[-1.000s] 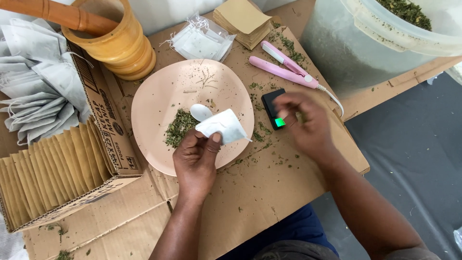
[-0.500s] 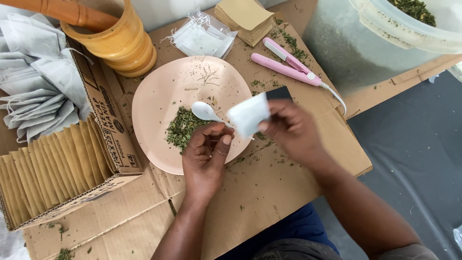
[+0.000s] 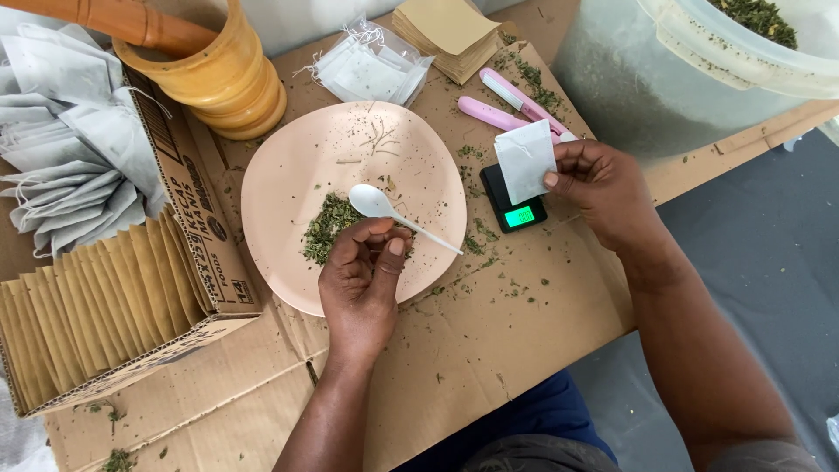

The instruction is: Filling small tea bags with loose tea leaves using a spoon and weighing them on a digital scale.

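Right hand (image 3: 603,188) pinching white tea bag (image 3: 525,160) above pocket scale (image 3: 514,203), left hand (image 3: 363,275) curled over plastic spoon (image 3: 389,212), likely spilling dried herbs (image 3: 328,229) if jostled.

Your plate (image 3: 288,175) lies mid-table on the cardboard (image 3: 489,350); the herb pile (image 3: 325,229) and spoon (image 3: 377,204) lie on it. Your left hand (image 3: 363,280) rests on the plate's near edge, touching the spoon's handle. Right of the plate sits the scale (image 3: 516,210); your right hand (image 3: 603,188) holds a sachet (image 3: 525,160) just above it. Behind the scale lies the sealer (image 3: 516,98). Behind the plate: sachets in a bag (image 3: 371,70), a paper stack (image 3: 446,31). Left rear: the mortar (image 3: 218,79) with its pestle (image 3: 105,22) in it. Left: a box (image 3: 188,201) with envelopes (image 3: 87,297) in it. Right rear: a tub (image 3: 664,79).
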